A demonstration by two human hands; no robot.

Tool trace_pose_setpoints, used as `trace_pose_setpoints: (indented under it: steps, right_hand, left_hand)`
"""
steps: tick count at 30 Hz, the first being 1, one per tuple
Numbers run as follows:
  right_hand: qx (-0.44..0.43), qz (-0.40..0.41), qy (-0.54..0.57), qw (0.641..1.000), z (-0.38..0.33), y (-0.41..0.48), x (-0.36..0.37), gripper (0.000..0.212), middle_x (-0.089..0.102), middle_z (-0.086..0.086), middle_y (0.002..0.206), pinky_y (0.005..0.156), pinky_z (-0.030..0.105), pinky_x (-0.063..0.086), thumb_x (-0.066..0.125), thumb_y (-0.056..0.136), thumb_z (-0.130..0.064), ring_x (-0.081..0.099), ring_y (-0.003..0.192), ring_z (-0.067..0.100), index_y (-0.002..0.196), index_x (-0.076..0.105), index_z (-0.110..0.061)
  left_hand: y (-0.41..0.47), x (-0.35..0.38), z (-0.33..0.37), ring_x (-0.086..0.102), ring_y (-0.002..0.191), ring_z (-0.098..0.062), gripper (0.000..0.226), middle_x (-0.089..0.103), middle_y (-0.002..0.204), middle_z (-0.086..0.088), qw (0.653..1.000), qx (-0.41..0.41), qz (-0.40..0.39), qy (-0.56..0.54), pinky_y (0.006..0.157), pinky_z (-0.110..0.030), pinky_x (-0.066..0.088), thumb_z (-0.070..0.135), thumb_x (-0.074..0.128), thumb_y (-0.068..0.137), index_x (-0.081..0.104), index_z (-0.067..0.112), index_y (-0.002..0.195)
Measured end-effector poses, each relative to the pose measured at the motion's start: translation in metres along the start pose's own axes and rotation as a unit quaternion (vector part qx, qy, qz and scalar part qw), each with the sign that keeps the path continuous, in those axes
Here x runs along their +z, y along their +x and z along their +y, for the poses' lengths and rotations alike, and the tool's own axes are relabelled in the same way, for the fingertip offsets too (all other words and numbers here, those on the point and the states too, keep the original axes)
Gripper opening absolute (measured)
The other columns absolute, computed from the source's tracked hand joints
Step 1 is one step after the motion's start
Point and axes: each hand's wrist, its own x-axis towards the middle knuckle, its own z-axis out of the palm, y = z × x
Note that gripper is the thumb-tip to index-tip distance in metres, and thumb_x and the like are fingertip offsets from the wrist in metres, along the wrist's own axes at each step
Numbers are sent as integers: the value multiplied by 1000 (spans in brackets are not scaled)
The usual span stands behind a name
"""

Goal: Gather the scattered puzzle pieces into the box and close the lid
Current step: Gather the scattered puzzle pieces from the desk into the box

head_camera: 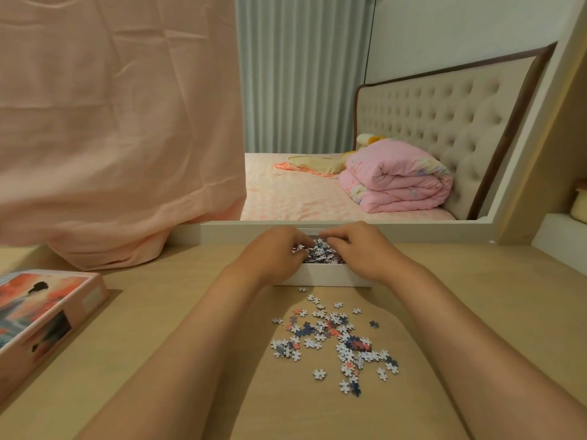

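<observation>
Box [320,277], far bench [158,296] edge: left hand [273,252], right hand [359,252] over it, fingers [305,241] curled among pieces [317,252], grip unclear, likely depositing. Lid [41,309] waits, left edge.

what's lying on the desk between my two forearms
Scattered puzzle pieces lie on the wooden desk there, just in front of the open white box; the head view shows it.

Both hands in plain sight here: the left hand [273,254] and the right hand [360,249], each bare. Behind them run the left forearm [190,338] and the right forearm [444,325], bare too as far back as I can see, broad and smooth. Knuckles show as soft ridges; fingernails are too small to make out.
</observation>
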Motion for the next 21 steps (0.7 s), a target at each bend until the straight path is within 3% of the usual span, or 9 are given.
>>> trace_pose_setpoints:
  steps: [3,5,7,10,12,17,21]
  right_hand:
    - [5,-32,-52,998,2,-1,0,35,68,3,123,86,24,39,47,103,-23,60,109,19,136,60,-20]
    - [16,-29,-78,996,4,-1,-3,39,63,5,133,95,26,39,47,103,-24,56,123,22,140,56,-21]
    - [16,-42,-83,996,5,0,-4,39,61,1,138,99,27,39,48,102,-27,54,126,19,140,56,-26]
    - [4,-152,-90,984,2,-2,2,43,49,-8,149,108,30,35,46,101,-40,45,135,15,143,51,-34]
    - [-8,-187,-127,974,1,-5,9,49,36,-12,157,115,35,30,41,100,-50,36,142,16,148,42,-37]
    - [5,-149,-177,973,4,-3,14,59,16,-10,164,120,37,20,38,100,-56,20,150,16,154,33,-33]
    - [-19,-104,-105,989,0,-5,11,50,30,-10,160,117,32,24,46,101,-45,31,146,14,149,42,-31]
  left_hand:
    - [-4,-1,-1,58,112,-16,30,64,125,10,997,7,-60,49,100,-36,44,38,49,96,69,33,117]
    - [-6,1,-3,56,117,-15,31,62,130,11,997,1,-80,21,102,-37,43,38,48,96,66,34,121]
    - [-6,1,-3,53,121,-12,35,58,135,12,998,-5,-55,-26,104,-33,41,35,50,97,61,33,130]
    - [-3,-2,-8,52,123,-13,36,54,138,11,1000,7,-3,-19,104,-33,42,36,52,96,60,31,131]
    - [-4,-4,-11,50,127,-16,40,52,141,10,999,5,-27,17,108,-38,39,46,52,94,59,35,132]
    - [-7,7,-7,19,147,-16,64,27,159,7,977,-5,-128,172,118,-40,10,61,41,92,31,36,151]
    - [-8,6,-7,14,148,-18,69,18,162,7,985,-12,-115,128,118,-40,8,58,46,92,20,39,153]
